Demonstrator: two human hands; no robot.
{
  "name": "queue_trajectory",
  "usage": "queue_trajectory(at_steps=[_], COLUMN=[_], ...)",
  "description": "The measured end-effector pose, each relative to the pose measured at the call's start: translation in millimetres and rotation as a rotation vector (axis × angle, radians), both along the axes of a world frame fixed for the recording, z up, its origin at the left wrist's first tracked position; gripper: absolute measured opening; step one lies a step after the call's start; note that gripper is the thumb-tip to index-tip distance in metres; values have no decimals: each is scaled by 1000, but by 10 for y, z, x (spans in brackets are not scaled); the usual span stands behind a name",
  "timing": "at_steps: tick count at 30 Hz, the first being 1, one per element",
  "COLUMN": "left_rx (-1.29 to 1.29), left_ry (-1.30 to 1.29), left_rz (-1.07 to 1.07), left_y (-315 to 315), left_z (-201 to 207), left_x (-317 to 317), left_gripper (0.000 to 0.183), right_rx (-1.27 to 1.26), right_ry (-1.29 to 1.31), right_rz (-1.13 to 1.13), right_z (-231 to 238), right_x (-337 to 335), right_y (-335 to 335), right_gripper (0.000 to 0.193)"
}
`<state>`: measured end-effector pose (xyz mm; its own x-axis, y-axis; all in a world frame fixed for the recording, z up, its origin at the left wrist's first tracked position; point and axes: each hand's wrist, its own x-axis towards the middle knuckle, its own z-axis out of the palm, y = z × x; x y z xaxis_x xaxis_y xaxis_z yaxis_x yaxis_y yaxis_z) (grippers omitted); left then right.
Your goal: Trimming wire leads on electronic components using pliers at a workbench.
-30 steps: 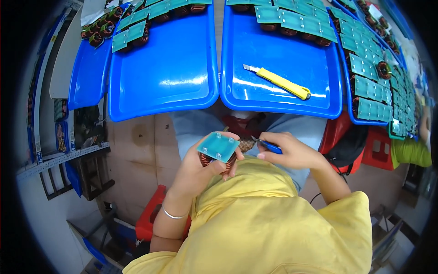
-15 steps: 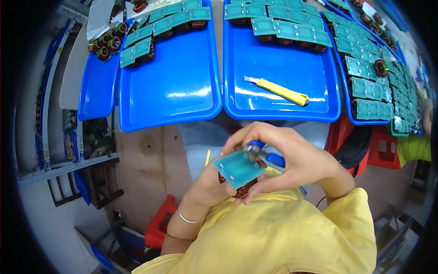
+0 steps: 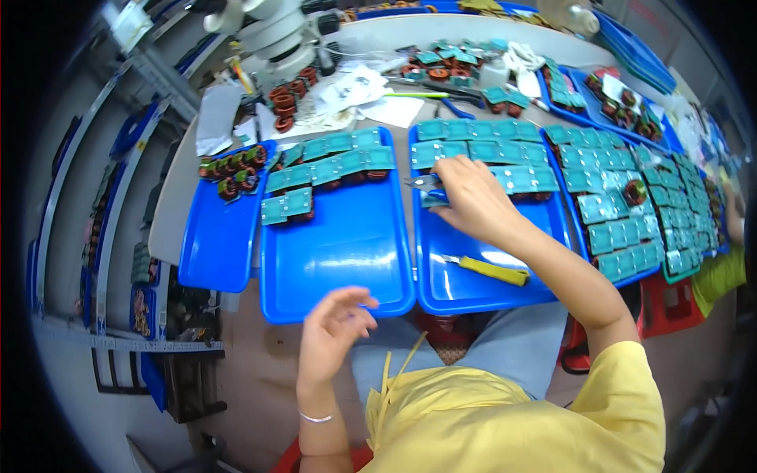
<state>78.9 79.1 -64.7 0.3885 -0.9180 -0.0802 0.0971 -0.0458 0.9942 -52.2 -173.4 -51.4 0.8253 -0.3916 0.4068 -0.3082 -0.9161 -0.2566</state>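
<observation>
**Right grip (image 3: 477, 197) clasps the pliers (image 3: 426, 182); left grip (image 3: 335, 327) holds nothing**

Your right grip is wrapped around the blue-handled pliers above the right middle tray (image 3: 438, 229), their metal nose pointing left. It hides part of the front row of green boards (image 3: 528, 180) there; whether your fingers touch a board, you cannot tell from this view. Your left grip is loosely curled and bare, overlapping the near rim of the left middle tray (image 3: 347, 276) in view.

Your right forearm reaches across the near side of the right middle tray. Just beside it, between you and the boards, lies a yellow knife (image 3: 493, 270), its blade showing. To your left, a narrow blue tray (image 3: 217, 252) carries a cluster of coils (image 3: 240, 169), too overlapped to count. To your right, another blue tray (image 3: 583, 240) is packed with boards, and a loose coil (image 3: 634, 191) sits on top of them. Farther back on the desk (image 3: 175, 201) are papers (image 3: 355, 87), a microscope-like stand (image 3: 276, 35) and a heap of boards and coils (image 3: 445, 59). At the far right, you have a co-worker's green sleeve (image 3: 721, 277) near a red stool (image 3: 670, 303).

Counted: one pair of pliers in your hand, one yellow knife, two middle trays, one narrow tray, one loose coil on the right-hand boards. The nearest group in your left middle tray is two boards; the rows behind overlap too much for a sure count.
</observation>
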Motion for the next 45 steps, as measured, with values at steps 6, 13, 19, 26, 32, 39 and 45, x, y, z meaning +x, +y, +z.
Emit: queue_trajectory(at_steps=[6, 13, 19, 26, 32, 39, 45], left_rx=[25, 236, 29, -244, -242, -347, -314], left_ry=[-1204, -1623, -1373, -535, 6, 393, 538], left_rz=[525, 348, 258, -263, -133, -120, -47], left_y=[-591, -866, -705, -542, -407, -304, -228], left_z=[36, -204, -90, 329, 289, 161, 109], left_x=[865, 1282, 857, -71, -588, -826, -870], left_gripper=[41, 56, 57, 65, 79, 60, 52], right_rx=[-219, 175, 814, 1665, 1876, 1841, 1828], right_ry=[-33, -108, -247, -285, -561, -795, -897], right_rz=[-71, -28, 119, 194, 171, 198, 297], right_z=[-137, 189, 213, 119, 80, 54, 83], right_x=[76, -518, -951, -676, -915, -1032, -972], right_y=[-156, 364, 744, 924, 1165, 1299, 1367], right_gripper=[48, 38, 15, 36, 50, 46, 40])
